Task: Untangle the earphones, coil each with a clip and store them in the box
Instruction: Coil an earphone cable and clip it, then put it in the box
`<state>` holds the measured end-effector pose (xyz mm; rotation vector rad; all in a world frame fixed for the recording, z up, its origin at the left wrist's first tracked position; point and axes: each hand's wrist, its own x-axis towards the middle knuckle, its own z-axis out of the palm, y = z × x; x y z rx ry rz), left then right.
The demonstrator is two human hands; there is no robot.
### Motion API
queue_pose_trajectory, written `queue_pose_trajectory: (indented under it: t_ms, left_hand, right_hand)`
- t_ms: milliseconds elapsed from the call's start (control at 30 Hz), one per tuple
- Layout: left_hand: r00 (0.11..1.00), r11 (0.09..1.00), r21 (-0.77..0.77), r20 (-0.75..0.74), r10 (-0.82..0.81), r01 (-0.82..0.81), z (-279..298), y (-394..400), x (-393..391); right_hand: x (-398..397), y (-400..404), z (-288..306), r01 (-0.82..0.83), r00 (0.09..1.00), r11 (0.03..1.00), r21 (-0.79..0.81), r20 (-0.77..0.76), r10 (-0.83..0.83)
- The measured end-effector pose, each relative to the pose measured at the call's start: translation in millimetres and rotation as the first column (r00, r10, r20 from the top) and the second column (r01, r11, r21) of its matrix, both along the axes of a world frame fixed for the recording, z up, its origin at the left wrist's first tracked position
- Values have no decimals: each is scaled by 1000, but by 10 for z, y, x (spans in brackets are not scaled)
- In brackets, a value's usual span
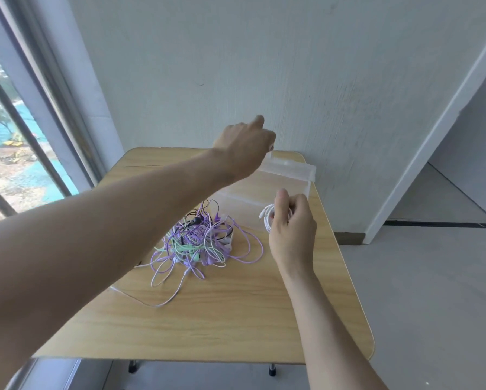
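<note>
A coiled white earphone (267, 218) is pinched in the right hand (291, 226) above a wooden worktop (236, 313).
The left hand (243, 149), fingers curled, reaches over the clear box (286, 171); whether it grasps anything cannot be told. Tangled purple, green and white earphones (199, 243) lie mid-worktop, near the box.

Daylit room corner with a wooden table (236, 319).
A pale textured wall (292, 66) stands behind it; a window (16, 130) at left shows what seems to be blurred outdoor ground and trees. Grey floor (433, 305) and a white doorframe (433, 130) lie at right.
</note>
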<state>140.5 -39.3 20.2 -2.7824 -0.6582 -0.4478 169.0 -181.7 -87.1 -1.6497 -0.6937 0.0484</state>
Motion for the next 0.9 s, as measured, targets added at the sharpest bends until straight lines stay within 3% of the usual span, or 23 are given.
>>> queue_pose_trajectory:
  t_ms: [100, 167, 333, 500, 600, 733, 900]
  left_hand:
    - [998, 982, -181, 22, 62, -57, 267, -22, 113]
    - [995, 959, -275, 57, 82, -64, 370, -34, 185]
    - [972, 920, -386, 186, 146, -64, 356, 38, 371]
    - [964, 873, -477, 265, 34, 101, 226, 34, 374]
    - [960, 897, -441, 236, 150, -32, -14, 119, 242]
    - [938, 784, -557, 22, 345, -276, -370, 208, -94]
    - [883, 600, -768, 101, 458, -223, -682, 300, -345]
  right_hand:
    - [-1, -14, 33, 55, 988, 998, 20, 144, -58]
    - [30, -14, 13, 92, 977, 994, -60, 200, -78]
    - [126, -29, 2, 144, 947, 959, -245, 315, -62]
    - [223, -36, 36, 116, 950, 954, -276, 312, -25]
    - [259, -56, 24, 77, 954, 969, -237, 299, -3]
    - [303, -60, -24, 61, 948, 980, -190, 318, 2]
    - [296, -105, 151, 87, 954, 995, -58, 293, -66]
